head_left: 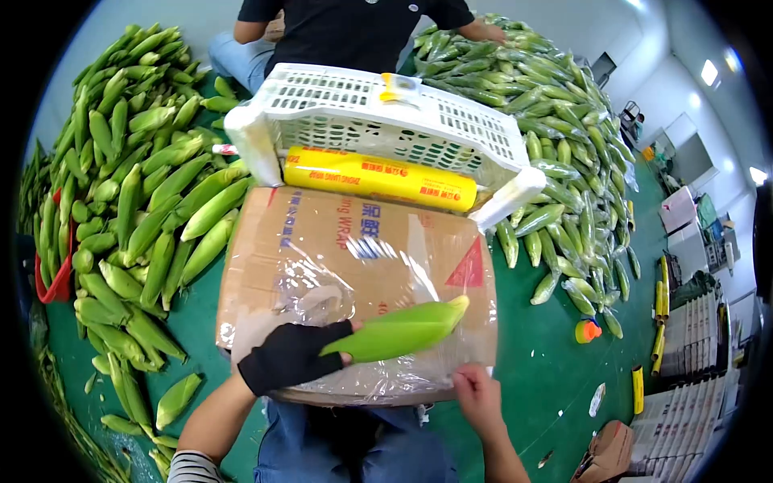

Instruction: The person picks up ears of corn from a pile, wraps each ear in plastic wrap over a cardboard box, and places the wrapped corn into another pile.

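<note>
My left hand (298,354), in a black fingerless glove, is closed around the base end of a green ear of corn in its husk (398,328). The ear's pale tip points right, over the cardboard box (322,241). Clear cling film (386,378) lies wrinkled and shiny across the box top, beneath the corn. My bare right hand (477,394) is at the box's front right corner, fingers pinched together by the film's edge. What they hold, if anything, is hidden. A yellow roll of cling film (378,179) lies across the far end of the box.
A white plastic crate (394,117) stands tipped behind the roll. Husked-on corn is heaped at left (153,201), with a red basket (56,266); film-wrapped corn (564,177) is piled at right. Another person (354,36) sits beyond the crate. An orange-topped tape roll (588,330) lies on the green floor.
</note>
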{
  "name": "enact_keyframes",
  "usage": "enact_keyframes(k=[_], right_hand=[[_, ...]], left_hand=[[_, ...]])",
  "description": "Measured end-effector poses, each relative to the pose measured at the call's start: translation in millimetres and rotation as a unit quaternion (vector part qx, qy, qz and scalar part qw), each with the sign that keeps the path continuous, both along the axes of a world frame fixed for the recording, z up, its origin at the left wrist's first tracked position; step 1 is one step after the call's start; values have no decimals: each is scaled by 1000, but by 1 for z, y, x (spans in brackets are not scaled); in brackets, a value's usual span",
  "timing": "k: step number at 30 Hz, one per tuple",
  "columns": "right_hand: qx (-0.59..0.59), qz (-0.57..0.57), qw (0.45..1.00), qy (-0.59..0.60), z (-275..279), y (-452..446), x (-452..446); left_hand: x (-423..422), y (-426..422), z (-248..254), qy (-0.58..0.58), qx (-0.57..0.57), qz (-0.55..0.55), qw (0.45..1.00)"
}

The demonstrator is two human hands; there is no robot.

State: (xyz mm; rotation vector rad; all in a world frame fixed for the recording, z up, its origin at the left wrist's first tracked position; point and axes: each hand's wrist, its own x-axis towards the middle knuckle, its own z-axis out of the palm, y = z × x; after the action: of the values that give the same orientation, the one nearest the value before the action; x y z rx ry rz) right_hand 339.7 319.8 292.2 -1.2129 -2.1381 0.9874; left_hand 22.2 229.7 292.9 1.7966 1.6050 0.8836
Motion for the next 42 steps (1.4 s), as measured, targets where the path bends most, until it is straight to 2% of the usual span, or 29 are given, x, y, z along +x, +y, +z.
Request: enact_keyframes(k=[1, 2, 3, 4, 5, 7, 8, 9, 10, 12, 16, 17, 18, 20, 22, 23, 26, 28, 30, 32, 33, 34, 35, 36, 37, 38, 40, 41, 42], right_hand=[[-148, -49, 973, 171, -1, 3, 9], [-150, -36, 962, 226, -2, 12, 7], [-157, -24, 947, 278, 5, 23, -3], [-39, 88, 987, 126, 19, 42, -28], [87, 201, 975, -27, 29, 62, -56], [290, 284, 906, -121, 10, 83, -89], [286, 299, 902, -126, 7, 93, -99], [281, 311, 899, -130, 4, 103, -105], [275, 319, 897, -135, 0, 107, -107], [259, 305, 909, -116, -2, 109, -109], [259, 299, 913, -103, -5, 111, -110], [254, 295, 916, -99, -3, 111, -110], [248, 289, 920, -96, 0, 111, -111], [244, 283, 924, -82, 1, 115, -111], [242, 283, 926, -61, -8, 122, -113], [251, 289, 922, -57, -10, 123, -113], [274, 305, 910, -64, -10, 124, -112], [290, 307, 902, -85, -9, 122, -112], [279, 294, 905, -126, 0, 113, -113], [243, 300, 906, -176, 11, 98, -110], [211, 316, 901, -208, 15, 86, -103], [178, 334, 894, -239, 18, 76, -96], [115, 355, 897, -237, 19, 67, -93], [52, 371, 898, -233, 20, 58, -91], [-10, 386, 894, -227, 20, 53, -92], [35, 375, 904, -205, 20, 54, -97], [122, 354, 913, -162, 24, 56, -107], [213, 343, 902, -152, 27, 63, -113], [301, 327, 885, -141, 32, 74, -121]], left_hand=[[-7, 7, 14, 25, -127, -12, 991], [-12, 10, 11, -20, -141, -16, 990], [-14, 13, 16, -12, -179, -21, 983], [-16, 15, 21, -3, -215, -23, 976], [-15, 12, 15, -26, -187, -16, 982], [-7, -3, -8, -73, -42, 61, 995], [-1, -14, -16, -90, 33, 100, 990], [-1, -33, -20, -137, -43, 154, 977], [9, -42, -32, -281, 39, 228, 931], [14, -56, -33, -56, 76, 251, 963], [4, -34, -29, 269, 75, 259, 924], [-5, -26, -25, 234, 58, 264, 934], [-16, -25, -27, 223, 98, 219, 945], [-30, -32, -19, 168, 86, 131, 973], [-42, -45, -17, -92, 29, 167, 981], [-49, -50, -13, -100, -16, 194, 976], [-66, -7, 8, -114, -31, 237, 964], [-89, 49, -27, 31, 140, 152, 978], [-73, 87, -34, 109, 114, 126, 979], [-29, 88, -8, 242, -5, 71, 968], [-18, 70, -14, 232, 16, 56, 971], [-4, 52, 11, 252, -99, 35, 962], [8, 33, 21, 214, -177, 26, 960], [19, 10, 30, 172, -191, -18, 966], [35, -10, 13, 194, -62, 16, 979], [46, -23, 5, 237, 17, 66, 969], [33, -11, 0, 279, 45, 70, 957], [24, 6, -4, 291, 51, 93, 951], [9, 28, 1, 315, 111, 130, 934]])
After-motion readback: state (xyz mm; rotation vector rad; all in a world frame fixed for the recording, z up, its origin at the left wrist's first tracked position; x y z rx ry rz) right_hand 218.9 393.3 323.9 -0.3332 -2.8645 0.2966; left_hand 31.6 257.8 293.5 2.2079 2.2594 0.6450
